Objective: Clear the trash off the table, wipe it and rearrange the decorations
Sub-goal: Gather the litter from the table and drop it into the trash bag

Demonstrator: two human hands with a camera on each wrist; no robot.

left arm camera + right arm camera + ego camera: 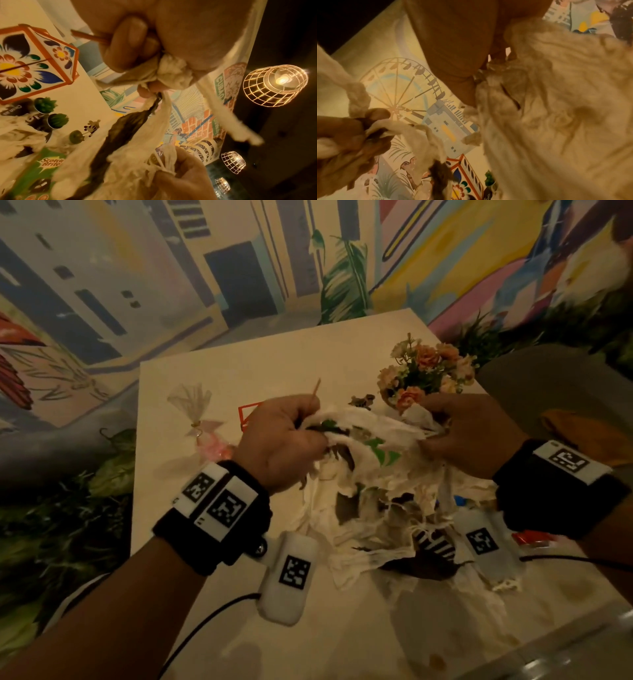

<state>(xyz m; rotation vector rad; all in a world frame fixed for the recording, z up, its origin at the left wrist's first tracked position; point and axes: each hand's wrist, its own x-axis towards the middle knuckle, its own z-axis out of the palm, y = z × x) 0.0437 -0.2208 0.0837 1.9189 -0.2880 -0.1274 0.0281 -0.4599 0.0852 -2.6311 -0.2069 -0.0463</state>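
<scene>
A torn, frayed white cloth (371,422) with dark stains is stretched between both hands above the white table (212,542). My left hand (308,434) grips one bunched end (171,70) and also pinches a thin wooden stick (89,36). My right hand (435,433) grips the other end, its fingers curled round twisted strands (164,161). The rest of the cloth (556,115) hangs in ragged folds onto the table. A green Scotch-Brite pack (42,169) lies under it.
A bouquet of peach flowers (428,368) stands behind my right hand. A cellophane bag with pink contents (198,419) lies at the left. An orange-framed floral lantern box (34,65), small potted succulents (51,113) and a zebra figurine (92,127) stand on the table.
</scene>
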